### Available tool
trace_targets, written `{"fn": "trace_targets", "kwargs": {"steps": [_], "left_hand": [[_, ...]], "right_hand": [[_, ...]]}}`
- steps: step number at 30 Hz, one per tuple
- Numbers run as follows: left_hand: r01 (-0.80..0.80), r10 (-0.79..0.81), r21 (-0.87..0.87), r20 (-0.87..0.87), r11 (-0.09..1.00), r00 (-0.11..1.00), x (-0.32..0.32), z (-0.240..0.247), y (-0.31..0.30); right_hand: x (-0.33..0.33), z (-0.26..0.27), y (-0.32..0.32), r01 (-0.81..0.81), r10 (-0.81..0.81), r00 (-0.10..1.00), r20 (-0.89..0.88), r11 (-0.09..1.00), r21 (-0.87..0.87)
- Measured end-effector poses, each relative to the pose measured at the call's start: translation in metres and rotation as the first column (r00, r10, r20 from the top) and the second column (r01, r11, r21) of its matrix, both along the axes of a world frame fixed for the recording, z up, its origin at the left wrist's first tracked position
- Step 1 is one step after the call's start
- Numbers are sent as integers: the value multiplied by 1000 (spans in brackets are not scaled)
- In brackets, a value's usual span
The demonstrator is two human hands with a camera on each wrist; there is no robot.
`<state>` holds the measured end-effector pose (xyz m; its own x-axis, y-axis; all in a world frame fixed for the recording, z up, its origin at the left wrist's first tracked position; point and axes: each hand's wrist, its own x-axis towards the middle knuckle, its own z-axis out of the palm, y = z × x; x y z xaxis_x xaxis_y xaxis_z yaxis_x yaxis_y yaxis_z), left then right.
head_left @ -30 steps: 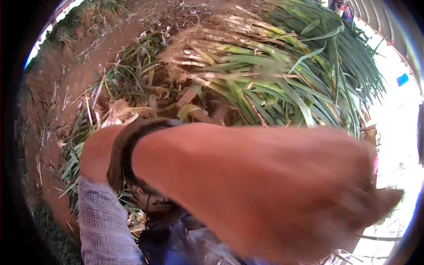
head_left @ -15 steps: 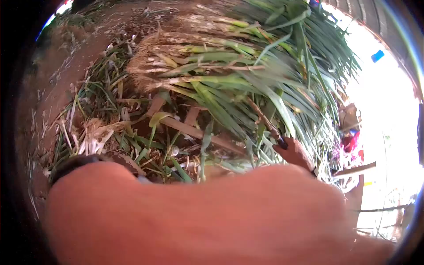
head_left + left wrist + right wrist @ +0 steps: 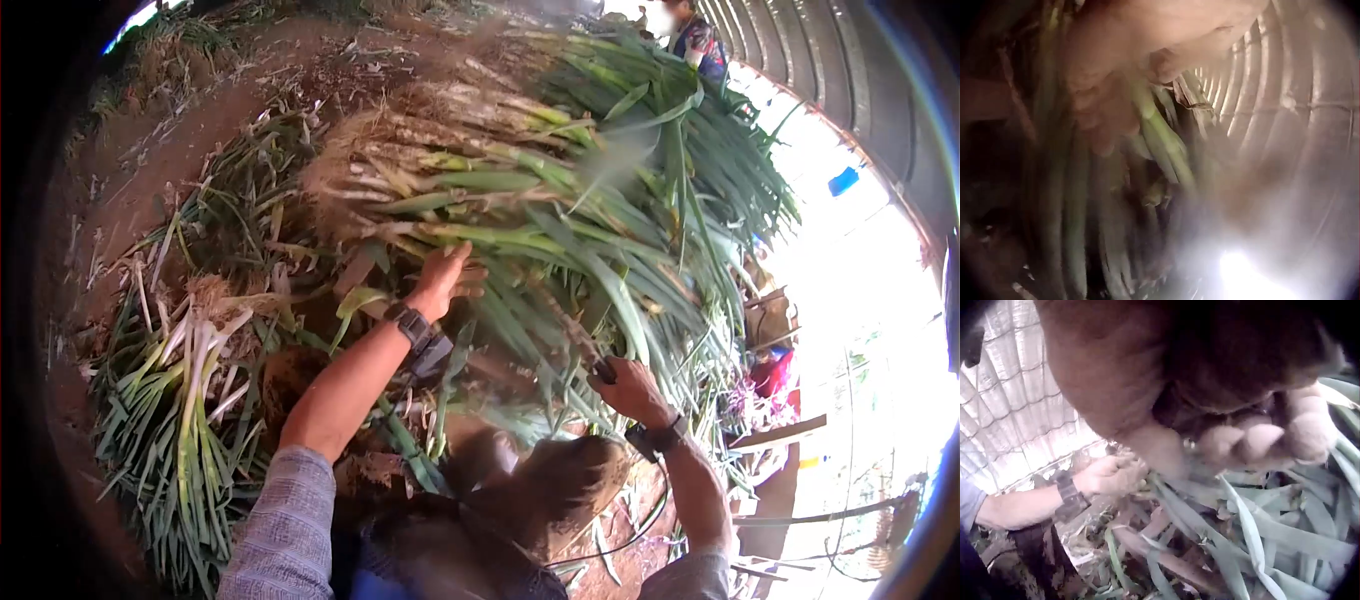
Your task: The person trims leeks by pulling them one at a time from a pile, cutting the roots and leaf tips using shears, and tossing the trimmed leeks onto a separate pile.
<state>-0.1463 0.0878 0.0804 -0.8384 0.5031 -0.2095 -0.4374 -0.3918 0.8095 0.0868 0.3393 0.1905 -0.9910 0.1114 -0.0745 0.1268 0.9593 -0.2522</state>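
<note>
Long leeks point(image 3: 500, 185) lie in a large heap, roots to the left and green leaves to the right. At the heap's near edge, my left hand point(image 3: 445, 280) curls its fingers round a leek stalk point(image 3: 1163, 140), seen pale green below the fingers in the left wrist view. My right hand point(image 3: 635, 390) grips the dark handle point(image 3: 603, 371) of a knife-like tool with a long brownish blade point(image 3: 568, 325) that points up and left over the leaves. In the right wrist view, the curled right fingers point(image 3: 1260, 440) hide the tool.
A bunch of trimmed leeks point(image 3: 190, 400) lies on the left beside loose leaf waste point(image 3: 255, 190). Below the heap shows a knee point(image 3: 580, 480). Another person point(image 3: 700, 45) is at the far right back, near a ribbed curved wall point(image 3: 830, 70). A red item point(image 3: 775, 375) lies at right.
The left arm, which filled the front of the view, has swung forward, and its hand is now at the heap's near edge. The right hand keeps its tool and sits slightly lower and to the left.
</note>
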Motion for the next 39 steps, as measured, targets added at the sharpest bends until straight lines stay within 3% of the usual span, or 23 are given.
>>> {"fn": "trace_targets", "kwargs": {"steps": [2, 3, 4, 6, 8, 14, 18, 22, 23, 24, 26, 27, 28, 29, 30, 31, 32, 33, 35, 36, 37, 38, 39], "left_hand": [[-55, 61, -43, 158, 998, 986, -11, 6, 5], [-26, 39, -74, 173, 997, 984, -12, 14, 2], [-176, 182, -45, 183, 983, 966, -20, 4, 13], [-286, 278, 34, 156, 958, 948, -34, -12, 21], [-335, 320, 46, 204, 941, 925, -34, -7, 22], [-406, 386, 34, 246, 913, 889, -42, -11, 31], [-430, 379, 132, 296, 893, 877, -39, -26, 28], [-450, 363, 274, 315, 850, 877, 5, -52, 0], [-480, 347, 291, 405, 828, 846, 15, -61, -14], [-535, 396, 183, 488, 825, 778, 27, -56, -31], [-646, 475, 267, 491, 715, 730, 39, -81, -55], [-717, 552, 198, 514, 668, 657, 39, -91, -61], [-701, 688, 115, 131, 704, 713, 20, -149, -68], [-774, 724, -49, -321, 631, 610, 1, -205, -74], [-890, 663, -103, -631, 445, 404, -16, -256, -81], [-814, 764, -9, -340, 580, 548, -7, -219, -101], [-782, 786, 180, 66, 596, 614, 2, -179, -122], [-820, 698, 286, 432, 495, 572, 13, -134, -144], [-820, 719, 231, 396, 524, 571, -3, -158, -179], [-812, 729, 188, 363, 553, 580, -8, -167, -192], [-749, 711, 232, 237, 621, 662, 0, -168, -194], [-803, 735, 143, 335, 579, 590, 19, -114, -173], [-679, 620, 258, 279, 687, 733, 17, -134, -175]], "right_hand": [[-1, 3, 11, 128, -128, 992, -20, 992, -5], [3, 2, 12, 125, -125, 992, -28, 992, 28], [6, 1, 12, 124, -122, 992, -41, 990, 60], [13, 1, 10, -4, 5, 1000, -20, 1000, 22], [16, 2, 0, 27, -27, 998, 57, 1000, 12], [9, 1, -22, 18, -19, 1000, -14, 997, -69], [9, 2, -27, -74, 67, 988, -139, 996, -48], [24, 12, -29, -32, 29, 995, -95, 999, -23], [28, 16, -32, -14, 15, 995, -95, 1000, 4], [33, 3, -21, -64, 59, 971, -232, 998, -14], [38, 7, -19, -7, 7, 990, -143, 1000, 3], [37, 11, -21, 23, -20, 994, -105, 1000, 20], [36, 15, -23, 49, -46, 996, -74, 998, 41], [35, 7, -16, 37, -31, 993, -118, 998, 48], [32, 3, -12, 19, -15, 997, -75, 998, 53], [29, 2, -11, 24, -25, 1000, 15, 998, 61], [29, -1, -11, 26, -33, 994, 107, 997, 68], [32, -6, -14, 21, -27, 993, 116, 998, 58], [34, -17, -21, -127, 133, 955, 267, 991, -38], [35, -25, -24, -233, 204, 924, 325, 971, 54], [35, -25, -28, -257, 227, 917, 329, 965, 51], [33, -25, -35, -288, 258, 907, 334, 956, 45], [32, -28, -41, -265, 244, 933, 265, 963, 45]]}}
